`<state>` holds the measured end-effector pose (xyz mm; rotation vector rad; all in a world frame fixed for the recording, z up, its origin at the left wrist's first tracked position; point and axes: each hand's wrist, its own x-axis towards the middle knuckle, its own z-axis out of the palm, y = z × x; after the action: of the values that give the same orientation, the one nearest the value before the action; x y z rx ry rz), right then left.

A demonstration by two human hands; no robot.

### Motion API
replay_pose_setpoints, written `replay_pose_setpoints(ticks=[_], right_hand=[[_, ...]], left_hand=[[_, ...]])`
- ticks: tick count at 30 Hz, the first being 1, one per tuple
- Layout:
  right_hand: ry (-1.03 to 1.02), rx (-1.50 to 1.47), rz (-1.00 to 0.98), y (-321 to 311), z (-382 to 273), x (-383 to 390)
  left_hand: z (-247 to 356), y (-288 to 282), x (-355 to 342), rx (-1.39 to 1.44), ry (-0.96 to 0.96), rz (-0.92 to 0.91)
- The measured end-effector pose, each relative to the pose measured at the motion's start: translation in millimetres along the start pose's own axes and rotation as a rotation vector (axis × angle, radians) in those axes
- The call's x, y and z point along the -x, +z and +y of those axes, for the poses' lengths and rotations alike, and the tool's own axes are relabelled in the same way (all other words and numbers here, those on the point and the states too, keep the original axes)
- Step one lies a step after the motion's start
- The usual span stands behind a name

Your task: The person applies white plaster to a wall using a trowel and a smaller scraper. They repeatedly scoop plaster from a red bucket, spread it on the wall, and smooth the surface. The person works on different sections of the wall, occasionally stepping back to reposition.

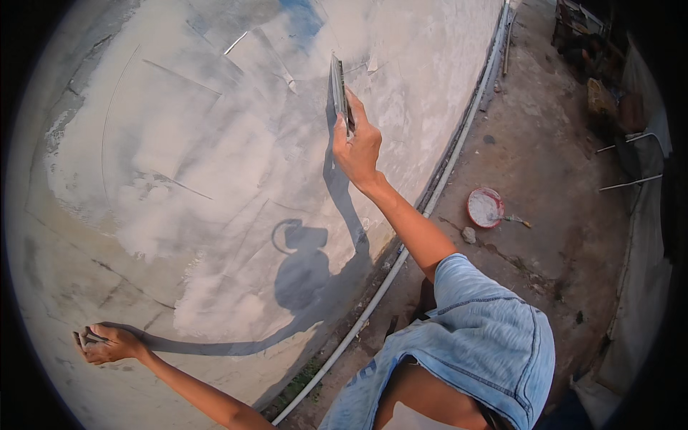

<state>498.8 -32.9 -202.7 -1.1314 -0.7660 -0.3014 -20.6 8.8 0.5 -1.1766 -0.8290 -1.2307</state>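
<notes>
Two bare arms reach out from my viewpoint toward a plastered wall [215, 143]. Nearest me is a rolled denim sleeve [487, 337] on the right arm. My left hand [107, 344] is low on the wall, fingers [89, 337] curled together around a small dark tool that I cannot make out clearly; it sits against the grey bare patch, probably braced there for balance. Higher up, my right hand [356, 147] has its fingers clamped on the handle of a flat trowel [339, 89], the blade edge-on against the wall, held at that angle, I judge, so it can drag the pale filler thin across the surface. White skim covers the middle of the wall, with grey still showing at the edges. A white pipe [430, 208] runs along the wall's foot. Further off, on the concrete ground [552, 143], a red bowl [485, 208] holding white mix sits within stepping distance, a small stone just beside it.
</notes>
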Motion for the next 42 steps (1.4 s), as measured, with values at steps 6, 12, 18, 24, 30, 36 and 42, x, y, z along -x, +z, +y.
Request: replay_pose_setpoints(ticks=[6, 12, 18, 24, 30, 36, 42], right_hand=[[0.105, -0.046, 0.064, -41.9, 26.6, 13.8], [0.339, 0.030, 0.016, -55.9, 85.3, 26.5], [0.039, -0.124, -0.193, -14.0, 5.3, 133.1], [0.408, -0.371, -0.568, -34.4, -79.7, 195.4], [1.395, -1.143, -0.458, -84.9, -8.0, 107.3], [0.802, -0.931, -0.093, -117.9, 23.0, -61.2], [0.090, -0.505, 0.219, -92.9, 36.9, -215.0]], left_hand=[[-4.4, -2.3, 0.6, 0.000, -0.008, 0.012], [-2.1, 2.6, 0.9, -0.014, -0.068, -0.001], [-9.8, 2.4, 2.2, -0.008, -0.066, 0.005], [-1.8, -5.4, -8.7, -0.007, -0.042, -0.023], [16.7, -5.8, -2.0, 0.109, -0.090, 0.009], [9.5, -3.4, 7.9, 0.047, -0.087, -0.012], [5.8, -2.0, 9.8, -0.051, -0.076, -0.012]])
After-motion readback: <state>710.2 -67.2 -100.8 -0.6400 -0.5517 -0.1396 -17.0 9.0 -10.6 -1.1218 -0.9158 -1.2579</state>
